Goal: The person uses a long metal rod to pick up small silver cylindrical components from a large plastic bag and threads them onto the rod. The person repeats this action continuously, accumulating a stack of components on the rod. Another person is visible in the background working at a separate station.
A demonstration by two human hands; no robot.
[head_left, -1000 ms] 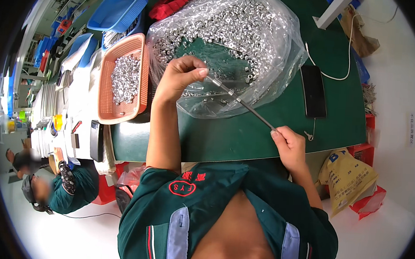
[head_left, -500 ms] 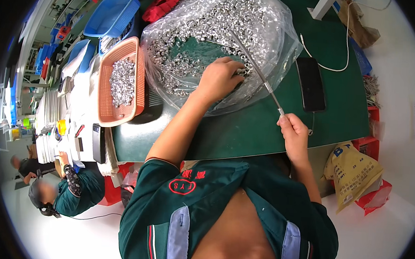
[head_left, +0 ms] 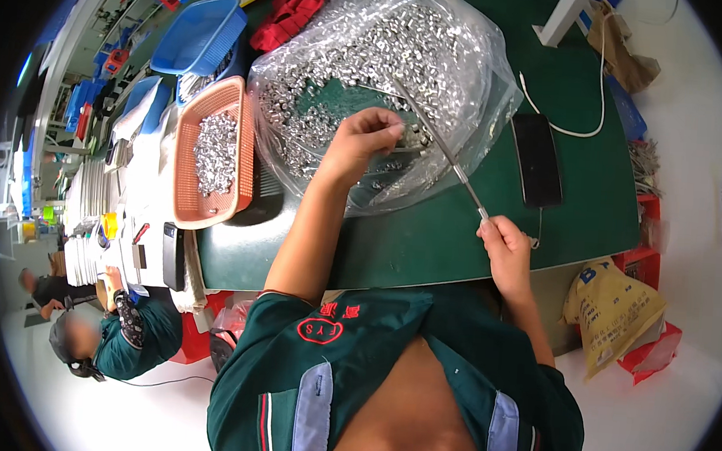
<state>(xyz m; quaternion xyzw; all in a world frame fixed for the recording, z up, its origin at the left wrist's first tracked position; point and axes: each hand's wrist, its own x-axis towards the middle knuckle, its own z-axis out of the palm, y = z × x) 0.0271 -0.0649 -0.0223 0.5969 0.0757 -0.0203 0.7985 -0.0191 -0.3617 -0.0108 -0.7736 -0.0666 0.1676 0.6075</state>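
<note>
A large clear plastic bag (head_left: 454, 186) lies spread open on the green table, heaped with small silver metal pieces (head_left: 422, 31). Over its near part hovers my left hand (head_left: 357, 147), thumb and fingers closed in a pinch. Whatever may be between those fingertips is too small to make out. To the right, my right hand (head_left: 508, 251) grips the near end of a long thin metal rod (head_left: 440, 143). The rod slants up and left across the bag, its far end above the pieces.
An orange basket (head_left: 185, 157) with more silver pieces stands left of the bag, blue baskets (head_left: 195, 33) behind it. On the right lie a black phone (head_left: 537, 162) and a white cable (head_left: 581, 133). A table leg-like white post (head_left: 562, 19) stands far right. Another person (head_left: 139, 332) sits at left.
My left hand has drawn back from the pieces, slightly left, and its fingers have closed into a pinch. My right hand still holds the rod at nearly the same slant.
</note>
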